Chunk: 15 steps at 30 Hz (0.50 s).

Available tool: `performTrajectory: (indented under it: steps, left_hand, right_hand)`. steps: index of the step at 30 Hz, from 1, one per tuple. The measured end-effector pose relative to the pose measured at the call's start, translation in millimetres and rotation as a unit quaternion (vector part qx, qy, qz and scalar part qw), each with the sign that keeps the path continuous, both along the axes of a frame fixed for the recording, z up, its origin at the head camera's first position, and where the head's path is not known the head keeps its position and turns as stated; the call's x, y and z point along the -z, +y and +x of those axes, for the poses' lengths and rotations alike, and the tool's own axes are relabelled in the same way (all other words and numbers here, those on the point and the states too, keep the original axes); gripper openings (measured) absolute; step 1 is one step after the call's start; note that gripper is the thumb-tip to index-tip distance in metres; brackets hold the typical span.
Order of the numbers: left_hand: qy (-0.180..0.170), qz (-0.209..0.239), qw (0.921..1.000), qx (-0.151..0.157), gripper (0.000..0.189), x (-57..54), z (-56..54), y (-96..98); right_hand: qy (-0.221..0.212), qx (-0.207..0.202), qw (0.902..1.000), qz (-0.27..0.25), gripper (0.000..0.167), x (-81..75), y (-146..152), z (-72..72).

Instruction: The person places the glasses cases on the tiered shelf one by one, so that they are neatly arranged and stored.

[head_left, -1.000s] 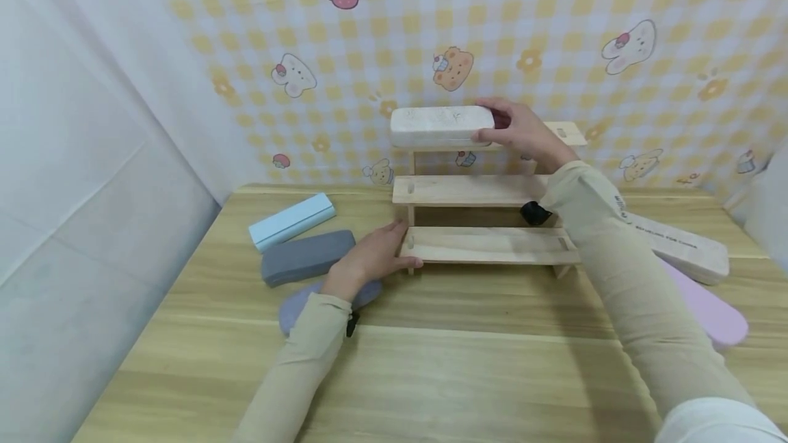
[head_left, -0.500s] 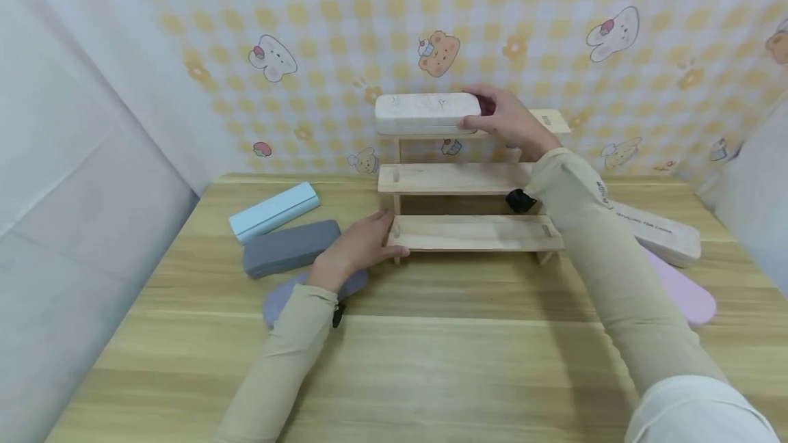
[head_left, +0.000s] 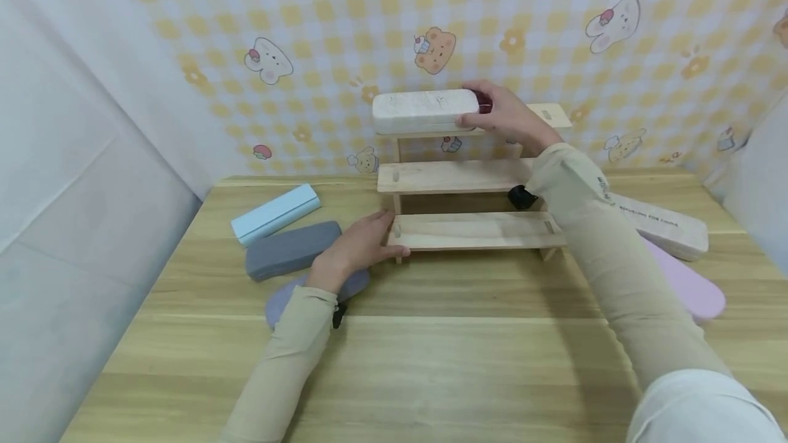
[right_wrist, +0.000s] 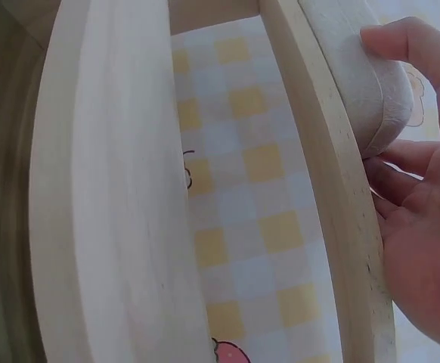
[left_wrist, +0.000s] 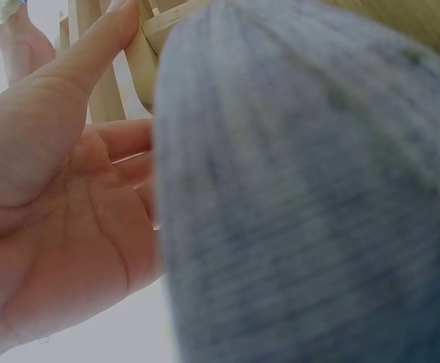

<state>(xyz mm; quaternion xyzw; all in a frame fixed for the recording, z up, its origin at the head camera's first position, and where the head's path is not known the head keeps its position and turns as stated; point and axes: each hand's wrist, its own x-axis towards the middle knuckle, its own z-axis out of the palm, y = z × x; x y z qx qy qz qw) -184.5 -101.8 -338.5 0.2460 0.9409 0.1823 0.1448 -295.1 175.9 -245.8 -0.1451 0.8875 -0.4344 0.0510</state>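
Observation:
A three-tier wooden display rack (head_left: 464,230) stands on the table. Across the left part of its top tier lies a pale, patterned glasses case (head_left: 425,109). My right hand (head_left: 507,115) grips the case's right end, thumb in front and fingers behind; the right wrist view shows this pale case (right_wrist: 360,68) against the top tier. My left hand (head_left: 360,246) holds the left end of the lowest tier, its thumb at the front edge and its fingers at the side. A blue-grey case (left_wrist: 295,189) hides part of those fingers in the left wrist view.
Left of the rack lie a light blue case (head_left: 277,212), a dark grey case (head_left: 292,249) and a blue-grey case (head_left: 284,301) under my left forearm. To the right are a beige lettered case (head_left: 667,225) and a lilac case (head_left: 689,286). Patterned cloth (head_left: 345,39) hangs behind.
The head view has shifted, moving the scene up and left in frame. Both hands keep their places on the case and the rack, with no clear movement of either.

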Motion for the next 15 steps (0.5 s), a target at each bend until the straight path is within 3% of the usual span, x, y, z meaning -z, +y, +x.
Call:
performTrajectory:
  steps: [9, 15]
  left_hand:
    - [-0.001, 0.0, 1.0, 0.001, 0.083, -0.5, -0.4, -0.6]
    - [0.005, 0.003, 1.0, 0.007, 0.083, -0.1, 0.6, 0.2]
  right_hand:
    - [-0.036, -0.007, 0.9991, -0.021, 0.084, -8.6, 3, 4.5]
    - [-0.011, -0.012, 0.9994, -0.029, 0.079, -15.3, 24, 17.0]
